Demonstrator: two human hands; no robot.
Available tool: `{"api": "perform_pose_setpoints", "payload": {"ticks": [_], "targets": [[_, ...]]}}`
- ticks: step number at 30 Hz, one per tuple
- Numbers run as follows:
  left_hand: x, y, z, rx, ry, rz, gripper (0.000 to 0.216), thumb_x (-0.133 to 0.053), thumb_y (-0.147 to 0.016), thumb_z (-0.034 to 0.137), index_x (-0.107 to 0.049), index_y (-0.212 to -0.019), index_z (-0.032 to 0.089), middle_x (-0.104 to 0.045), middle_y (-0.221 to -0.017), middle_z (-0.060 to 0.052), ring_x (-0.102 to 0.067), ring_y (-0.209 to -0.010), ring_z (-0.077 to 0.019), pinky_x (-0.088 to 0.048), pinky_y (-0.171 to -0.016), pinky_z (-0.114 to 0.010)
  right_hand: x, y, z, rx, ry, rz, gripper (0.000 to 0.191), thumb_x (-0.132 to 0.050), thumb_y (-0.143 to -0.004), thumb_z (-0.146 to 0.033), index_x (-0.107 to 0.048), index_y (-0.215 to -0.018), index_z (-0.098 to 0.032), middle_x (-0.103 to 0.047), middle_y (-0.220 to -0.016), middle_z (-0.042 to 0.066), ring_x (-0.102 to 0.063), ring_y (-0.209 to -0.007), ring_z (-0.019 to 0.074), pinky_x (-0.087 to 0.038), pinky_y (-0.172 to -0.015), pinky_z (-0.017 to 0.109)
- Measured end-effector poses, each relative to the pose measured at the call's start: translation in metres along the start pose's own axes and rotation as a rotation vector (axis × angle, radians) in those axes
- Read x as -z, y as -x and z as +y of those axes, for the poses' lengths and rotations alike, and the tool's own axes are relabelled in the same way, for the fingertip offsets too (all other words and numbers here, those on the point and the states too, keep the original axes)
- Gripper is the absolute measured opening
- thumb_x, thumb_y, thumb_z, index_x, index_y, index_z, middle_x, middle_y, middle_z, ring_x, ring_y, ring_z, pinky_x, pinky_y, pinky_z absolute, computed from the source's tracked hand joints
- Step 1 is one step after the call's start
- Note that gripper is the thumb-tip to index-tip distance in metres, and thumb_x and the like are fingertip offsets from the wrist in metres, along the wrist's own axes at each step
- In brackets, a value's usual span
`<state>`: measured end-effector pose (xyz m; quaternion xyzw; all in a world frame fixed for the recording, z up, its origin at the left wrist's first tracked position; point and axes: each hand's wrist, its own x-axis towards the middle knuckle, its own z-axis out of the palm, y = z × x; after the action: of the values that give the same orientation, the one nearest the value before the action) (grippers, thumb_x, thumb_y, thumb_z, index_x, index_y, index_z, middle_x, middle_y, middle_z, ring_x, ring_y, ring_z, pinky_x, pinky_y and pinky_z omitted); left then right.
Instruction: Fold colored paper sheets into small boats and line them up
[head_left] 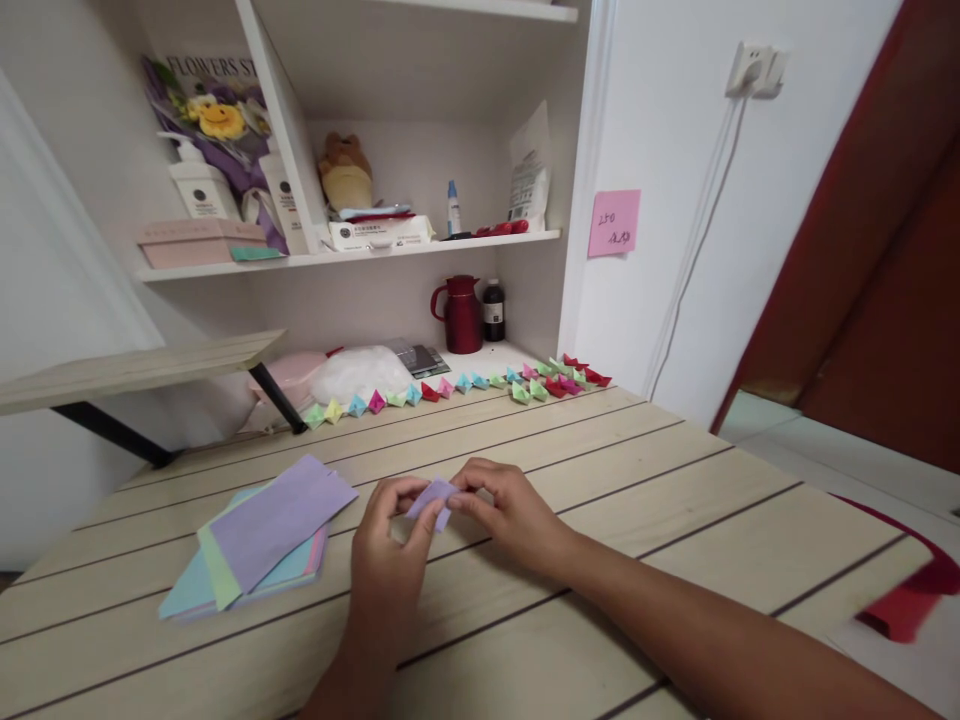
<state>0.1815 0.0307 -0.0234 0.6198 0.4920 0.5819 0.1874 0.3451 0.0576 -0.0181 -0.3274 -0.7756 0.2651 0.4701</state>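
My left hand [386, 555] and my right hand [510, 510] meet over the wooden table [675, 520], both pinching a small folded piece of purple paper [435, 497] between fingertips. The paper is held just above the tabletop. To the left of my hands lies a stack of coloured paper sheets [259, 535] with a purple sheet on top. Along the table's far edge runs a row of several small folded paper shapes [457, 385] in many colours.
A red jug [459, 313] and dark bottle [493, 310] stand behind the row. Shelves [345, 255] above hold boxes, bottles and a plush toy. A raised wooden board [142, 365] sits at the left. A pink note [613, 222] sticks on the wall.
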Motion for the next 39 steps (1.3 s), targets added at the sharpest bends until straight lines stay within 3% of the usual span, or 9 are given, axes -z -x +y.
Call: {"api": "perform_pose_setpoints", "payload": {"ticks": [3,6,9,15,21,26,29,34,39], "targets": [[-0.002,-0.002,-0.002,0.207,0.172,-0.092,0.044,-0.070,-0.071,0.028,-0.060,-0.114,0.023,-0.063,-0.082,0.000,-0.061,-0.076,-0.0167,-0.051,-0.065,-0.027,0.000,0.000,0.002,-0.013,0.065,-0.063,0.012,-0.059,-0.087,-0.016,-0.067,-0.078,-0.017,-0.061,-0.077,0.002,-0.056,-0.075,0.0139,-0.041,-0.069,0.025],[-0.002,-0.004,-0.006,0.317,0.208,-0.217,0.023,-0.071,-0.069,0.030,-0.069,-0.089,0.018,-0.065,-0.074,-0.001,-0.060,-0.072,-0.0152,-0.048,-0.062,-0.023,0.001,0.001,0.004,-0.030,0.103,-0.121,0.010,-0.059,-0.086,-0.017,-0.066,-0.078,-0.016,-0.061,-0.078,0.002,-0.054,-0.075,0.0141,-0.039,-0.069,0.025],[0.000,-0.005,-0.008,0.409,0.280,-0.202,0.020,-0.074,-0.066,0.034,-0.064,-0.064,0.017,-0.064,-0.061,0.001,-0.055,-0.061,-0.0116,-0.044,-0.058,-0.021,0.000,0.002,0.006,-0.140,-0.046,-0.135,0.009,-0.061,-0.084,-0.021,-0.063,-0.077,-0.016,-0.059,-0.075,0.000,-0.051,-0.072,0.0131,-0.036,-0.066,0.024],[-0.003,-0.004,-0.012,0.555,0.415,-0.146,0.026,-0.079,-0.061,0.037,-0.063,-0.063,0.016,-0.067,-0.063,0.001,-0.055,-0.061,-0.0103,-0.042,-0.061,-0.021,-0.015,0.003,0.017,-0.413,-0.516,-0.189,0.024,-0.075,-0.070,-0.029,-0.055,-0.078,-0.017,-0.049,-0.065,-0.006,-0.043,-0.060,0.0089,-0.032,-0.056,0.021],[-0.005,-0.002,-0.012,0.579,0.508,-0.190,0.027,-0.079,-0.064,0.037,-0.064,-0.070,0.014,-0.067,-0.065,0.000,-0.057,-0.065,-0.0124,-0.043,-0.067,-0.024,-0.025,0.002,0.019,-0.479,-0.533,-0.156,0.027,-0.079,-0.059,-0.022,-0.056,-0.071,-0.016,-0.054,-0.060,-0.006,-0.049,-0.055,0.0087,-0.037,-0.055,0.021],[0.001,-0.002,-0.007,0.591,0.638,-0.374,0.028,-0.071,-0.075,0.040,-0.064,-0.070,0.014,-0.064,-0.061,-0.001,-0.055,-0.064,-0.0132,-0.042,-0.071,-0.027,-0.021,0.002,0.014,-0.519,-0.600,-0.237,0.028,-0.079,-0.059,-0.030,-0.061,-0.073,-0.014,-0.064,-0.062,-0.001,-0.060,-0.058,0.0135,-0.047,-0.062,0.026],[0.005,-0.004,-0.004,0.609,0.704,-0.475,0.028,-0.069,-0.078,0.041,-0.064,-0.071,0.014,-0.064,-0.064,-0.002,-0.055,-0.065,-0.0128,-0.041,-0.070,-0.026,-0.017,0.003,0.012,-0.527,-0.563,-0.289,0.029,-0.080,-0.059,-0.032,-0.060,-0.072,-0.014,-0.063,-0.062,-0.002,-0.057,-0.057,0.0121,-0.046,-0.059,0.024],[0.005,-0.004,-0.007,0.643,0.608,-0.369,0.028,-0.074,-0.072,0.040,-0.064,-0.067,0.014,-0.064,-0.068,0.000,-0.055,-0.068,-0.0120,-0.040,-0.071,-0.025,-0.007,0.003,0.009,-0.406,-0.399,-0.192,0.027,-0.078,-0.065,-0.034,-0.061,-0.074,-0.015,-0.056,-0.064,-0.004,-0.047,-0.060,0.0088,-0.035,-0.054,0.020],[0.003,-0.003,-0.008,0.657,0.530,-0.318,0.027,-0.076,-0.069,0.039,-0.065,-0.069,0.014,-0.063,-0.067,0.000,-0.054,-0.067,-0.0117,-0.040,-0.069,-0.024,-0.003,0.001,0.015,-0.419,-0.304,-0.145,0.023,-0.067,-0.078,-0.036,-0.063,-0.072,-0.013,-0.050,-0.059,-0.004,-0.041,-0.057,0.0087,-0.032,-0.054,0.022]]}}
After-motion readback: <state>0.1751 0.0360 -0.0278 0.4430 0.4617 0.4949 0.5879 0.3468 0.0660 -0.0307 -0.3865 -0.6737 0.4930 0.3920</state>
